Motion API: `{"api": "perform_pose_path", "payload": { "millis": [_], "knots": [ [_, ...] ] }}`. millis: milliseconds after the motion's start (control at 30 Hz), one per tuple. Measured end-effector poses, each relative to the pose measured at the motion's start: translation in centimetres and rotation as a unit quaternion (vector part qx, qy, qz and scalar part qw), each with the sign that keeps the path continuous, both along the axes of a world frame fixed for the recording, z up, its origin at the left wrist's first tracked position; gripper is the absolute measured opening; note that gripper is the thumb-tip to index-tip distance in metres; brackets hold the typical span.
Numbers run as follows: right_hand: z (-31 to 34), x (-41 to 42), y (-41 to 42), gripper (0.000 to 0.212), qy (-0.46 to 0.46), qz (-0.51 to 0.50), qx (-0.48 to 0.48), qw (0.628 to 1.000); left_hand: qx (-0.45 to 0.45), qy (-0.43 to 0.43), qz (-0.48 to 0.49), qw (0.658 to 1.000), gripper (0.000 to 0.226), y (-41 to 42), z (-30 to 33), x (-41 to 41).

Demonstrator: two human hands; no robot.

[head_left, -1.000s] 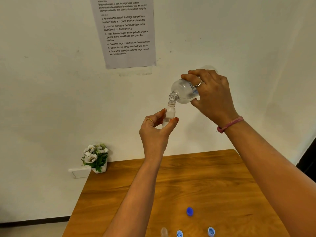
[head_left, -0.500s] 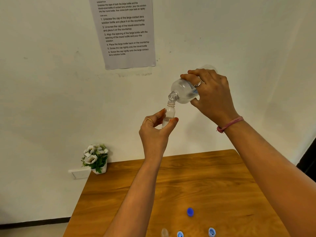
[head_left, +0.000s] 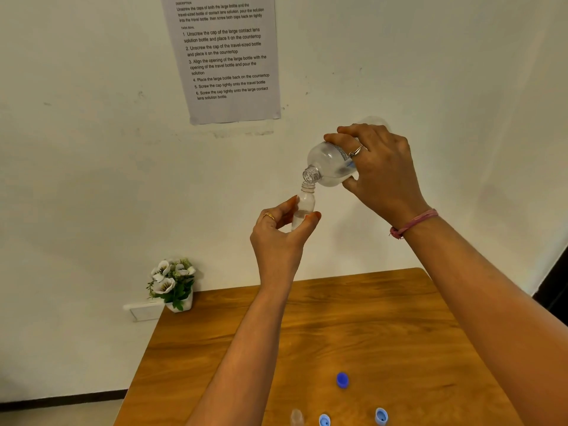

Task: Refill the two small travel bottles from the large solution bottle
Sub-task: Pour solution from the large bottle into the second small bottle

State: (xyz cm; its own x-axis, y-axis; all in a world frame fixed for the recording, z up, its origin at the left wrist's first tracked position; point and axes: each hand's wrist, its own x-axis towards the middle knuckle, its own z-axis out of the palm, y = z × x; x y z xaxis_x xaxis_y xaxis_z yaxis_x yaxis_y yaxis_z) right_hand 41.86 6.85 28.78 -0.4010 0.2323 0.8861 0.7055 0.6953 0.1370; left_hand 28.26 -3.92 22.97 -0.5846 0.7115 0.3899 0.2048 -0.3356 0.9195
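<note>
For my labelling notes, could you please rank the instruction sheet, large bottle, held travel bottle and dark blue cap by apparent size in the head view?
1. Instruction sheet
2. Large bottle
3. Travel bottle
4. Dark blue cap

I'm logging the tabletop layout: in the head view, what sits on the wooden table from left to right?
Flower pot at the far left corner → second travel bottle at the near edge → light blue cap → dark blue cap → another light blue cap.

wall: instruction sheet (head_left: 229,61) | table (head_left: 362,321) corner: potted white flowers (head_left: 172,284) | wall socket (head_left: 144,310)
</note>
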Motion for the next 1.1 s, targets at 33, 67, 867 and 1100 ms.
{"api": "perform_pose_path", "payload": {
  "millis": [33,67,867,1100],
  "knots": [
    [0.0,0.0,0.0,0.060,0.000,0.001,0.000,1.000,0.000,0.000,0.000,1.000,0.041,0.0,0.0,0.0],
    [0.0,0.0,0.0,0.060,0.000,0.001,0.000,1.000,0.000,0.001,0.000,1.000,0.040,0.0,0.0,0.0],
    [0.2,-0.2,-1.1,0.058,0.001,-0.004,0.000,1.000,0.002,-0.006,-0.003,1.000,0.040,-0.8,0.2,-0.2],
    [0.2,-0.2,-1.3,0.059,0.000,-0.004,-0.003,1.000,0.003,-0.007,-0.004,1.000,0.041,-0.9,0.1,-0.3]
  ]
}}
